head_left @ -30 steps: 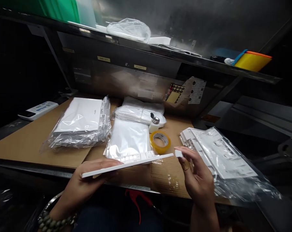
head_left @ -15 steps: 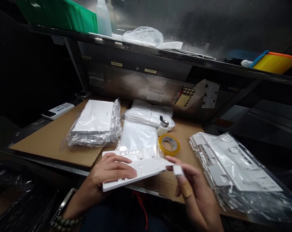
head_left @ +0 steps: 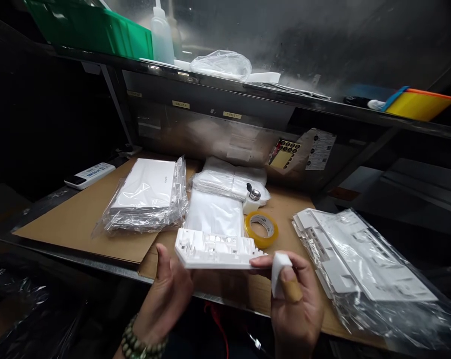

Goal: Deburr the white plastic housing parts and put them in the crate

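Fingers (head_left: 261,261) above brown cardboard (head_left: 94,232), shelf (head_left: 163,71) behind

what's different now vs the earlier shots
The left hand has opened, releasing its grip on the white panel, which has swung level; the right hand now holds its right end. The white block stays in that hand; the tape roll and left bagged stack stay put.
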A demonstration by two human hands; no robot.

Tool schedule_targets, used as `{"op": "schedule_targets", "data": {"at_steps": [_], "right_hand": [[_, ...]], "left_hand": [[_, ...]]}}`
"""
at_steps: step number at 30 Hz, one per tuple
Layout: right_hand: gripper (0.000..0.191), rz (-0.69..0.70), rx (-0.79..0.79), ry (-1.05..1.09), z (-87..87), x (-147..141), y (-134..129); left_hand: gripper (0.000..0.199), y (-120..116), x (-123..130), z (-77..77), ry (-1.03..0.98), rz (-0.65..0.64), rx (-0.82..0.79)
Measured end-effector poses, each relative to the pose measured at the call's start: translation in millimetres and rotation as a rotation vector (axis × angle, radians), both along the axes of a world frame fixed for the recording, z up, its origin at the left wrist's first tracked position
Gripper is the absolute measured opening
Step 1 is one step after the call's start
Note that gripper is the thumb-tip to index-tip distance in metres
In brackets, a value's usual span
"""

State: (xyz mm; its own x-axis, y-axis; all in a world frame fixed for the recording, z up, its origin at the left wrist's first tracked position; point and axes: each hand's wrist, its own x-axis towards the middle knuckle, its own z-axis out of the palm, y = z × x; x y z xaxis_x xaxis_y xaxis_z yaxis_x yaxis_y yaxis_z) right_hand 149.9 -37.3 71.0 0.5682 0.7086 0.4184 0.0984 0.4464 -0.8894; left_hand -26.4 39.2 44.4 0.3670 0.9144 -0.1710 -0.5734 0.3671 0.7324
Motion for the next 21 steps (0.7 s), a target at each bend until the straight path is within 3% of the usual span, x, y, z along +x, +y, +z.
{"op": "schedule_targets", "data": {"at_steps": [1, 3, 5, 8, 13, 17, 21], "right_hand": [[0.017, 0.025, 0.011, -0.025, -0.2, -3.8, -3.0], [0.018, 0.101, -0.007, -0.092, -0.9, -9.9, -10.2], [0.020, 0.179, -0.076, -0.180, -1.7, -11.2, -16.4], [0.019, 0.219, -0.131, -0.415, -0.2, -7.2, -18.8], [0.033, 0.214, 0.002, -0.835, 11.2, -23.4, -11.2], [0.026, 0.260, 0.083, -0.856, 15.3, -40.2, -6.7], [0.026, 0.215, 0.045, -0.843, 11.1, -39.8, -6.5]], "left_hand": [[0.086, -3.6, 0.3, 4.4, -0.152, -0.140, -0.135], [0.081, -6.3, -2.3, 13.6, -0.300, -0.236, -0.319], [0.065, -3.4, -6.6, 23.8, -0.333, -0.167, -0.426], [0.056, 5.2, -7.3, 40.6, -0.365, -0.013, -0.555], [0.053, 11.0, 8.5, 58.2, -0.427, 0.081, -0.481], [0.052, 10.2, 11.6, 59.2, -0.462, 0.055, -0.453], [0.050, 10.4, 9.0, 60.0, -0.448, 0.088, -0.459]]}}
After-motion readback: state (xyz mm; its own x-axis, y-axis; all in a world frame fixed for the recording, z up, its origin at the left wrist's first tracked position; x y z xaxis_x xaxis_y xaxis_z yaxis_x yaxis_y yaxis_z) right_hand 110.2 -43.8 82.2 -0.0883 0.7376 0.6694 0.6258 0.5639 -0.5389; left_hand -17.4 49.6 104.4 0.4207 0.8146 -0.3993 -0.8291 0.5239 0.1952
